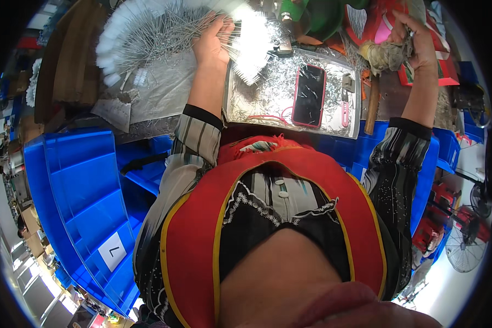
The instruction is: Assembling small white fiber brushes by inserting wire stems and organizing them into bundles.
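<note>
My left hand (212,41) reaches up to a large fan of thin metal-stemmed brushes with white bristle tips (147,33) and grips several of the wire stems. My right hand (415,38) is raised at the upper right, closed around a tuft of pale fibre with small metal pieces (385,54), beside a red container (385,24). Between the hands lies a shallow metal tray (352,117) littered with wire offcuts; a dark phone in a red case (309,95) rests in it.
A wooden hammer handle (373,104) lies right of the tray. Stacked blue plastic bins (76,186) stand at the left, more blue bins (448,147) at the right. A floor fan (464,246) is at the lower right. A green object (317,16) sits above the tray.
</note>
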A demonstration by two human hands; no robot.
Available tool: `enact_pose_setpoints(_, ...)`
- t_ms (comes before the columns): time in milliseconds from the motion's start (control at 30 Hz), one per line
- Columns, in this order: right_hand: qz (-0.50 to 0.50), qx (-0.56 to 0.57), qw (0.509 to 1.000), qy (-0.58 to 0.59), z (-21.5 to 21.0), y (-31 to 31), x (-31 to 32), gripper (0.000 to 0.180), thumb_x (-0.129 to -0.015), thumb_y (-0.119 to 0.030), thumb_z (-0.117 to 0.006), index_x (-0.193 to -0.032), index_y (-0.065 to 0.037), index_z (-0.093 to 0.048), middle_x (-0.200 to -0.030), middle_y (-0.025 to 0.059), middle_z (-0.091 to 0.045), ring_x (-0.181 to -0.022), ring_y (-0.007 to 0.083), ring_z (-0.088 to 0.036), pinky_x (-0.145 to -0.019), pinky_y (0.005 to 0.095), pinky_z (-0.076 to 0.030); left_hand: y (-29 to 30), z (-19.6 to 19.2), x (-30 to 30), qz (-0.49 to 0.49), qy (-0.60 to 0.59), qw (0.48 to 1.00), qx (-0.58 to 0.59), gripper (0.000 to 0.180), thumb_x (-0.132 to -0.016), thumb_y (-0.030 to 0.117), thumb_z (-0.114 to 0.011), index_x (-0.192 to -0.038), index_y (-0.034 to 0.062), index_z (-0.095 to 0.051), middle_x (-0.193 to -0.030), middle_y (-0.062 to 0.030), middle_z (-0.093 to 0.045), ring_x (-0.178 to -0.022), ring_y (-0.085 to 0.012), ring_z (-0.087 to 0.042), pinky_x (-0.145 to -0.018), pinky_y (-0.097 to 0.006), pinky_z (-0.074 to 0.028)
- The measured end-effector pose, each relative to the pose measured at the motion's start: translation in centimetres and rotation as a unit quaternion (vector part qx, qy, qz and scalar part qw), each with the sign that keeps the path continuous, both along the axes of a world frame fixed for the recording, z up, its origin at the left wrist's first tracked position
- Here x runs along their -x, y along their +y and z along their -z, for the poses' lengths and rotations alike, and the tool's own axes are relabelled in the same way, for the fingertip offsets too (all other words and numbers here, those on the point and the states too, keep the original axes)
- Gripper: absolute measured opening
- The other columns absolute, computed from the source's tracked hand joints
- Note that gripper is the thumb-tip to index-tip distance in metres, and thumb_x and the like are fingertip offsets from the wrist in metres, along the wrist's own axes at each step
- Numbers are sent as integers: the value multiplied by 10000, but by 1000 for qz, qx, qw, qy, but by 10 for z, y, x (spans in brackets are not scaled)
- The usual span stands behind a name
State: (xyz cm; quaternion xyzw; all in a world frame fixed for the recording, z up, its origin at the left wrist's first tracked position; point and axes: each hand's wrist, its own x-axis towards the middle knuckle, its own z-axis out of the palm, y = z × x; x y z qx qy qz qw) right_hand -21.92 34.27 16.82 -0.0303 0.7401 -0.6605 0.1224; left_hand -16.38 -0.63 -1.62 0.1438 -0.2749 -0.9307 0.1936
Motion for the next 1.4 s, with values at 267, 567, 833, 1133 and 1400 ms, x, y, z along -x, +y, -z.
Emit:
enact_pose_setpoints(267,36,65,995,70,4,-18,-15,302,-768,-173,-558,-516,-85,-418,-464,13,-352,-431,138,-395,-483,272,-349,5,-3,-2,-52,-12,998,16,326,-694,-99,-567,-1007,-53,-489,-862,-173,-578,-714,-271,-591,-633,-359,-538)
enact_pose_setpoints(567,86,138,945,285,93,-18,-26,211,-727,-17,-494,-524,-13,-437,-486,63,-415,-480,177,-452,-593,328,-421,3,-10,1,76,-31,994,77,200,-747,-11,-576,-938,-31,-520,-805,-146,-580,-666,-250,-592,-613,-353,-524)
enact_pose_setpoints(833,86,77,987,108,32,-21,-26,283,-746,-130,-544,-499,-57,-427,-466,33,-357,-471,158,-428,-560,281,-402,-8,11,-5,93,37,995,-3,197,-785,19,-539,-976,4,-493,-793,-205,-586,-691,-284,-598,-618,-382,-516)
enact_pose_setpoints(1133,45,66,996,44,19,-2,-9,276,-757,-148,-548,-516,-75,-435,-462,23,-363,-456,147,-417,-544,285,-397,2,7,0,68,13,998,3,204,-777,27,-548,-974,14,-496,-777,-178,-588,-678,-281,-594,-604,-364,-507)
enact_pose_setpoints(1400,106,107,937,315,98,-20,-26,155,-746,-34,-512,-607,34,-520,-486,61,-379,-467,166,-434,-527,329,-401,3,5,4,78,29,996,5,207,-785,29,-540,-984,10,-487,-785,-186,-583,-688,-286,-595,-632,-378,-508)
